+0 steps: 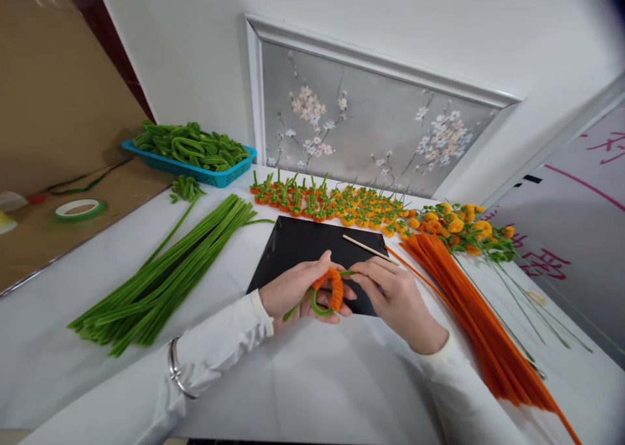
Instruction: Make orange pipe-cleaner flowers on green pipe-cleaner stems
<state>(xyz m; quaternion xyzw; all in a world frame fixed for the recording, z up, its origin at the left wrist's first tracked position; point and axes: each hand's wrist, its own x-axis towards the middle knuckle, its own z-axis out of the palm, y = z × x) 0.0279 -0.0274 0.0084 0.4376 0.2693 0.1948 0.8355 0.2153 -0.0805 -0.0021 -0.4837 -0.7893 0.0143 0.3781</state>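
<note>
A fuzzy orange coil point(336, 294), bent into a ring with a green stem point(319, 310), is held over the near part of the black board point(293, 243) on the worktop point(273, 386). The coil is cradled between thumb and fingers of the left hand point(288, 287); the stem's tip is pinched by the right hand point(398, 301). It is judged light, soft and easily flattened, best gripped by its green ends. Some left fingers are hidden behind the ring; whether the stem is threaded through cannot be told. Rightward, pink writing point(541, 266) is cut off.
</note>
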